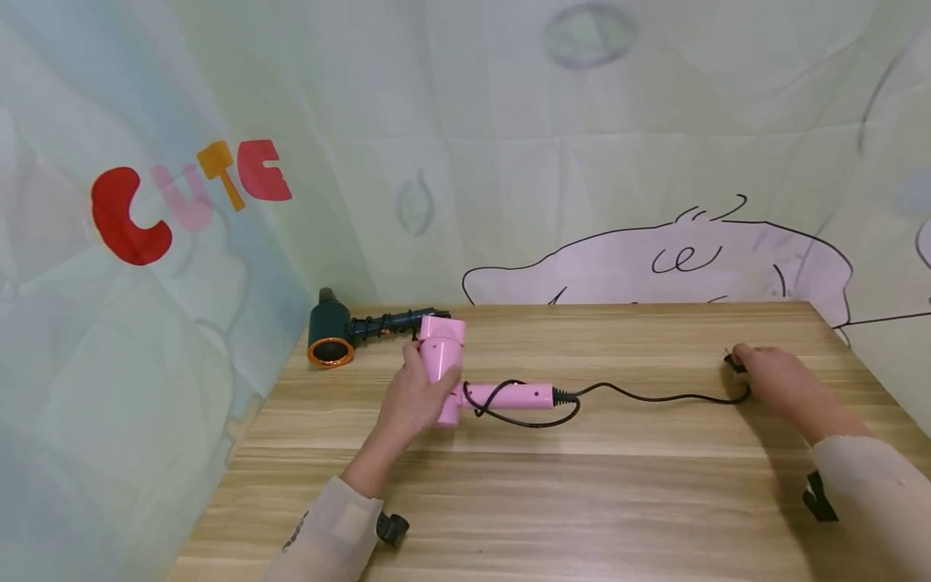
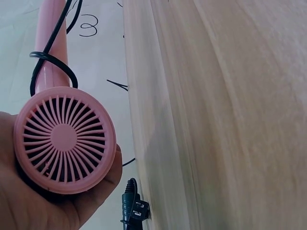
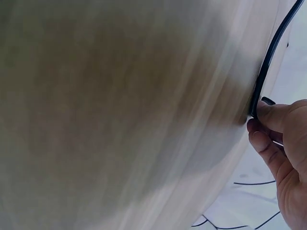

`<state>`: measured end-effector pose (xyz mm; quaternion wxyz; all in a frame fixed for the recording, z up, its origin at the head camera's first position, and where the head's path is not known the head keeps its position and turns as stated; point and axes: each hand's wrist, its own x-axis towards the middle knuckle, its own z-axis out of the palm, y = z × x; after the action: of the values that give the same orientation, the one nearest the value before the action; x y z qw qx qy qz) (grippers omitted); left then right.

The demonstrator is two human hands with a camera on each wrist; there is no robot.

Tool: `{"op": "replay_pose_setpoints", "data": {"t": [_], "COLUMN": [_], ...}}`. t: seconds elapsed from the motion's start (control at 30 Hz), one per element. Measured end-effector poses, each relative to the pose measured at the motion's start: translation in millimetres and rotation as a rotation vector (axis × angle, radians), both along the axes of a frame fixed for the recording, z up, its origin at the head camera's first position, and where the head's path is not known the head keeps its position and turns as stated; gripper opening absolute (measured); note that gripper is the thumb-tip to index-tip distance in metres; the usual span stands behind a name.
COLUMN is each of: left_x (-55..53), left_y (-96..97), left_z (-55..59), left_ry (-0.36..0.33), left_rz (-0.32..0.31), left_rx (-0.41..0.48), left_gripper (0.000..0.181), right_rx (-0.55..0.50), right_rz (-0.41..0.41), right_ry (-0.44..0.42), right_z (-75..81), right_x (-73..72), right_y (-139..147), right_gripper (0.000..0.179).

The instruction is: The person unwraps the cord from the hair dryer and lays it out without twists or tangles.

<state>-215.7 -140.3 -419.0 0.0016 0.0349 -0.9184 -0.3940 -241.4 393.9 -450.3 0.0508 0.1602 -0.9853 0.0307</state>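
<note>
My left hand grips the body of a pink hair dryer, thumb on the near side. Its round slotted intake grille faces the left wrist camera. The dryer's handle points right, with black cord looped loosely round it. From the handle's end the cord runs right across the table to a black plug. My right hand pinches that plug between thumb and fingers, close over the table; in the right wrist view the cord rises from the fingertips.
A dark green hair dryer with an orange rim stands at the back left, its handle wrapped in cord and reaching behind the pink one. The wooden table ends at a printed cloth backdrop behind and on the left.
</note>
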Motion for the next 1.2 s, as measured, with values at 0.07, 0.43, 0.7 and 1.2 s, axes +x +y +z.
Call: {"op": "replay_pose_setpoints", "data": {"t": [0.07,0.43,0.7,1.2], "left_x": [0.1,-1.0,-2.6,-4.1], "left_y": [-0.1,3.1,8.0,14.0], "left_z": [0.5,-0.1,1.2,-1.6], "left_ry": [0.002,-0.002,-0.019,-0.002], "left_rz": [-0.001,-0.014,-0.001,-0.002], "left_rx": [-0.009,-0.008,-0.017,-0.045], "left_gripper": [0.084,0.085,0.091,0.091], "right_rx": [0.008,0.003,-0.017,-0.091], "right_rz": [-0.015,-0.042,-0.046,0.058], "right_ry": [-0.011,0.007,0.029,0.114], "right_z": [2.0,2.8,0.8,5.0], "right_x": [-1.3,-4.0,-3.0,6.8], "right_y": [1,5,5,-30], "right_gripper": [0.018,0.019,0.018,0.016]}}
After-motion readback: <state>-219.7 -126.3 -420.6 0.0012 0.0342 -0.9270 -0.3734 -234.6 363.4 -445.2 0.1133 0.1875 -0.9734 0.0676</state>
